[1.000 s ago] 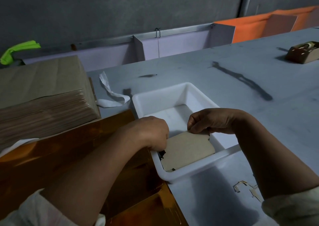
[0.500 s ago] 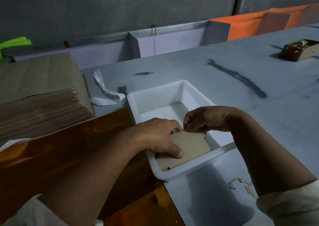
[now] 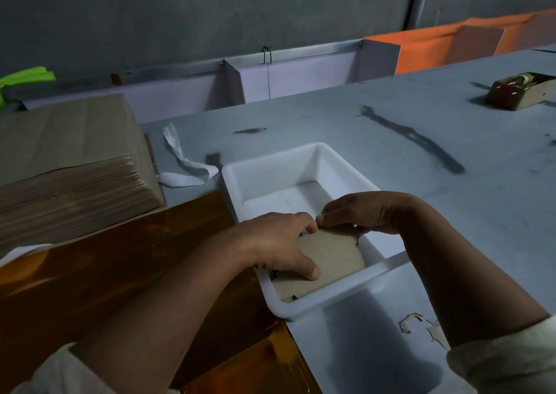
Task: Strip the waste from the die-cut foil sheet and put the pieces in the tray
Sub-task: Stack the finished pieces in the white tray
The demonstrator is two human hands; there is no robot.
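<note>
A stack of brown sheets (image 3: 69,165) is noted far left, a gold foil sheet (image 3: 120,273) beside it; both are judged undone. A die-cut piece (image 3: 334,258) is gripped by the left hand (image 3: 279,243), fingers curled, thumb on top. It is pinched at its far edge by the right hand (image 3: 370,213), low in the white tray (image 3: 264,180). Waste scraps (image 3: 421,327) lie near right.

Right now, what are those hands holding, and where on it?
A brown die-cut piece in the tray: left hand grips its left side, thumb on top; right hand pinches its far edge.
</note>
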